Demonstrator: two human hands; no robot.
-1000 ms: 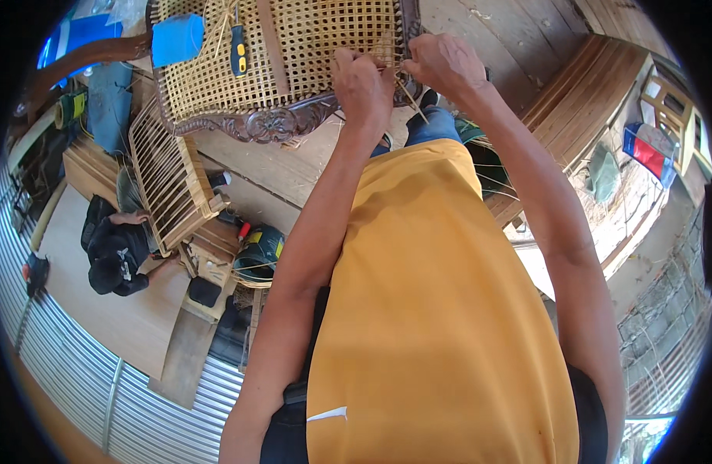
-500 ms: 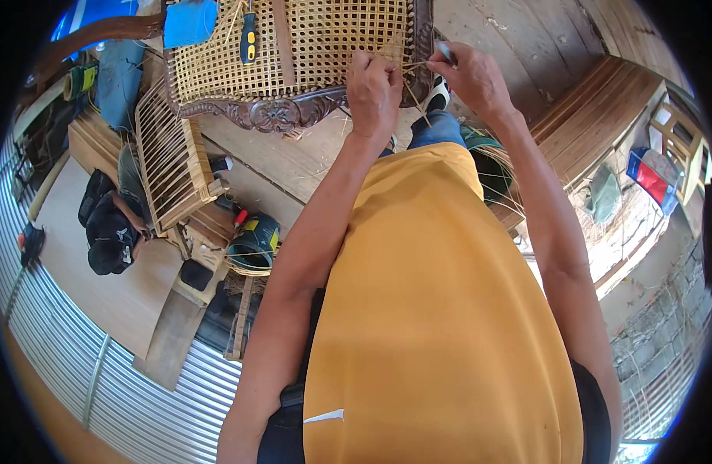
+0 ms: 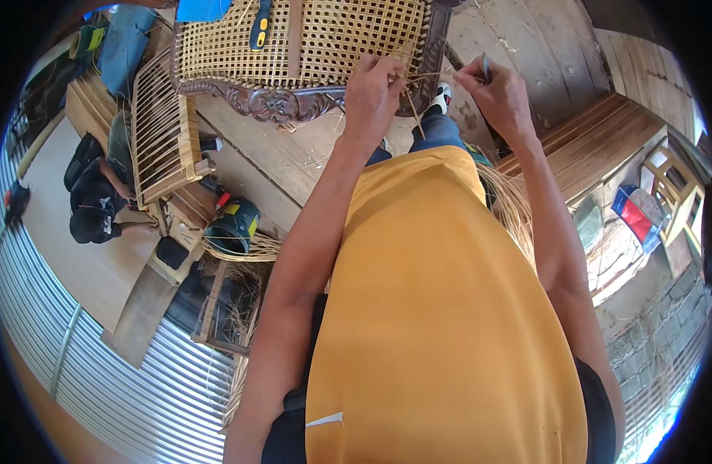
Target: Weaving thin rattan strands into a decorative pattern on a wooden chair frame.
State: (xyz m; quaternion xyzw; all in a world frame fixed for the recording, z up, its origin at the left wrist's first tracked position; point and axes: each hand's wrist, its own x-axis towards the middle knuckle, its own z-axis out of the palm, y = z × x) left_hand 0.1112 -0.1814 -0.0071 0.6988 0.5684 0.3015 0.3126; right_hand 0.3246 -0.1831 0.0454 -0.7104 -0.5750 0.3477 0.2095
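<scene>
A carved dark wooden frame (image 3: pixel 279 107) with a woven cane panel (image 3: pixel 348 39) lies in front of me. At its near right corner my left hand (image 3: pixel 374 97) is closed, its fingertips pinching a thin cane strand (image 3: pixel 427 76) by the weave. The strand runs across to my right hand (image 3: pixel 501 97), held out past the frame's right edge. Thumb and fingers there are pinched on the strand, and a slim greyish tool (image 3: pixel 486 68) sticks up from the same hand; its full shape is hidden. Another cane end (image 3: pixel 414 116) hangs below my left hand.
A screwdriver (image 3: pixel 259 27) with a yellow-black handle and a flat wood strip (image 3: pixel 295 39) lie on the panel. At left are a slatted wooden frame (image 3: pixel 163 127), a dark bucket (image 3: pixel 234 226) and a person (image 3: pixel 101 193) in dark clothes. Wooden planks (image 3: pixel 588 147) sit at right.
My right hand has moved right, away from the left hand, and a longer stretch of strand shows between them. The left hand stays at the frame's corner. The whole view has shifted slightly.
</scene>
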